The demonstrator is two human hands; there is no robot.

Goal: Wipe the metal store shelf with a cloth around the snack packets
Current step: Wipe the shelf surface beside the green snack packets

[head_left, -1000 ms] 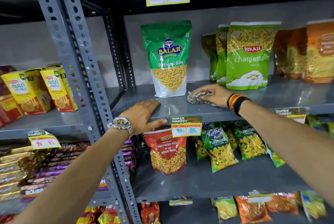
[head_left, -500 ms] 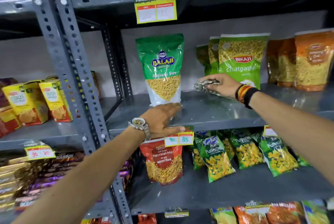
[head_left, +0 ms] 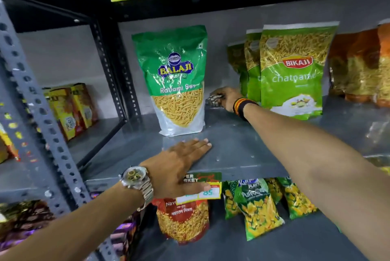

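The grey metal shelf (head_left: 242, 151) runs across the middle of the view. A green Balaji sev packet (head_left: 175, 79) stands upright on it. To its right stand green Bikaji packets (head_left: 293, 66). Deep in the gap between them, my right hand (head_left: 229, 97) presses a small patterned grey cloth (head_left: 214, 100) on the shelf near the back wall. My left hand (head_left: 179, 163) lies flat, palm down, on the shelf's front edge just in front of the Balaji packet, fingers together, holding nothing.
Orange snack packets (head_left: 363, 64) stand at the far right. A perforated grey upright (head_left: 35, 113) rises at the left, with yellow boxes (head_left: 71, 109) behind it. A price tag (head_left: 200, 187) hangs on the shelf edge. Below lie a red Navratan packet (head_left: 183, 220) and green puff packets (head_left: 259, 208).
My right hand has slid the cloth from the shelf's front toward the back, into the gap between the packets. The camera has moved closer. My left hand stays on the front edge.
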